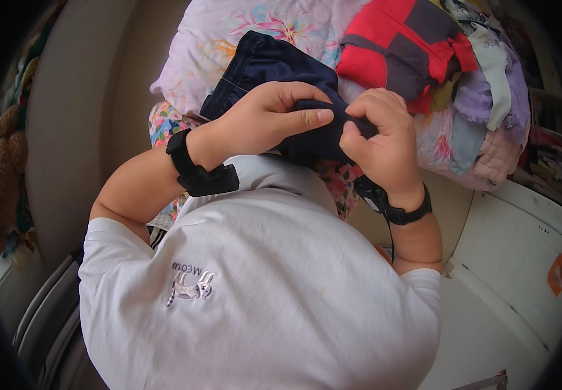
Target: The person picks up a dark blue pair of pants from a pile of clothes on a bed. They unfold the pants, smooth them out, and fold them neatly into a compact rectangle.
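A navy blue garment with an elastic waistband (281,63), probably trousers or shorts, lies across my lap and the edge of the bedding. My left hand (266,114) pinches a fold of its cloth between thumb and fingers. Close beside it, my right hand (383,131) grips the same cloth with thumb and curled fingers. The waistband end points to the upper left, past my left hand. Part of the fabric between and below the hands is hidden by them. Each wrist wears a black strap with a small device.
Pale pink floral bedding (193,58) spreads ahead. On its right lie a red and dark grey garment (402,44), a lilac ruffled garment (480,97) and other clothes. A white cabinet (515,234) stands at right. A brown plush toy (3,185) is at far left.
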`<state>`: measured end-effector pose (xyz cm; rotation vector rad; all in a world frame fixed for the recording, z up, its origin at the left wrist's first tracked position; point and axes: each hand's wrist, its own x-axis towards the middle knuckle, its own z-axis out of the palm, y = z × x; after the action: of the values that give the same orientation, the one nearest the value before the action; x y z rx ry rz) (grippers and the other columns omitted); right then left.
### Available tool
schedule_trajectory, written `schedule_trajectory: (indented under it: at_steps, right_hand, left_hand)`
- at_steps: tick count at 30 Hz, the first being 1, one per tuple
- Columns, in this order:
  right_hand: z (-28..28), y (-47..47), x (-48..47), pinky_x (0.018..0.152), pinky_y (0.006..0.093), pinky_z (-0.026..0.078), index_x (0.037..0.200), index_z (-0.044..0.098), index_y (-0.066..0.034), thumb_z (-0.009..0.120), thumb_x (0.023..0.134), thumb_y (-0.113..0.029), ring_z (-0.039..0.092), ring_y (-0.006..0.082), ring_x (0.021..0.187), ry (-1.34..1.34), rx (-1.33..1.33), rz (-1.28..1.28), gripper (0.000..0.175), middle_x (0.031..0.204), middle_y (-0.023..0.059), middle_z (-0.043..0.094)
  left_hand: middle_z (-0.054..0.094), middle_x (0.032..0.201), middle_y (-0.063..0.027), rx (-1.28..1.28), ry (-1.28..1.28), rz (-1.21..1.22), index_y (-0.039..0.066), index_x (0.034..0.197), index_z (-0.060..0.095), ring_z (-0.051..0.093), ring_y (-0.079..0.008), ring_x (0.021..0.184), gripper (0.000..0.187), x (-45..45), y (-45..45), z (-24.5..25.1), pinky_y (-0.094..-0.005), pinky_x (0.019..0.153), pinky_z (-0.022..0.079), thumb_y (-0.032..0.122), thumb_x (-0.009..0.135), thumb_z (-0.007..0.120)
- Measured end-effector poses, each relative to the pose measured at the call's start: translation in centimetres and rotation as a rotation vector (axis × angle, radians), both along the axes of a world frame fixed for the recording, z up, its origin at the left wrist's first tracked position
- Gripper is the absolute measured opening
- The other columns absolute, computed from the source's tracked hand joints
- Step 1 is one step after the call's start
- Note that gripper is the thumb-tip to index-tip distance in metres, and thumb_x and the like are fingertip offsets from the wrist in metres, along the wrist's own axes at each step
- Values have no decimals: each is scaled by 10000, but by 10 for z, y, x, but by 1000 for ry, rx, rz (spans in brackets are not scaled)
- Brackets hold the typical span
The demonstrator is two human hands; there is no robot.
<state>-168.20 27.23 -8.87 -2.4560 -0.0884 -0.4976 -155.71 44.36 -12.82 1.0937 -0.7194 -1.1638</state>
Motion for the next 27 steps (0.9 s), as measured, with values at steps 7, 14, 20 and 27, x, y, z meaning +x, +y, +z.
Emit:
schedule_trajectory:
  at_steps: [7, 14, 20, 27]
  right_hand:
    - [2, -3, 1, 788, 352, 418, 775, 595, -40, 612, 666, -78, 569, 277, 737, -36, 196, 43, 116, 742, 84, 596]
    - [-1, 1, 0, 737, 340, 424, 770, 578, -34, 621, 680, -91, 556, 268, 728, 76, 205, 2, 114, 723, 88, 572]
    - [-5, -1, -2, 687, 344, 419, 763, 569, -23, 608, 674, -42, 524, 265, 682, 9, 366, 45, 99, 709, 94, 557]
    - [-7, -1, -1, 677, 326, 426, 791, 584, -11, 616, 683, -35, 529, 245, 697, 109, 357, -29, 116, 723, 86, 564]
  left_hand:
    - [616, 920, 37, 70, -31, -32, 5, 1098, 636, 525, -14, 822, 227, 2, 0, 1, -189, 707, 446, 186, 964, 608]
    - [610, 886, 53, 39, 36, -40, 11, 1112, 642, 508, 2, 779, 238, -1, -1, -4, -176, 657, 422, 194, 961, 615]
    - [606, 886, 54, 18, 3, -19, 13, 1105, 641, 510, -1, 796, 230, 1, -2, -5, -177, 675, 426, 189, 959, 618]
    - [620, 915, 41, 80, 41, -65, 4, 1095, 636, 525, -10, 832, 218, 2, -2, -6, -188, 709, 443, 175, 963, 610]
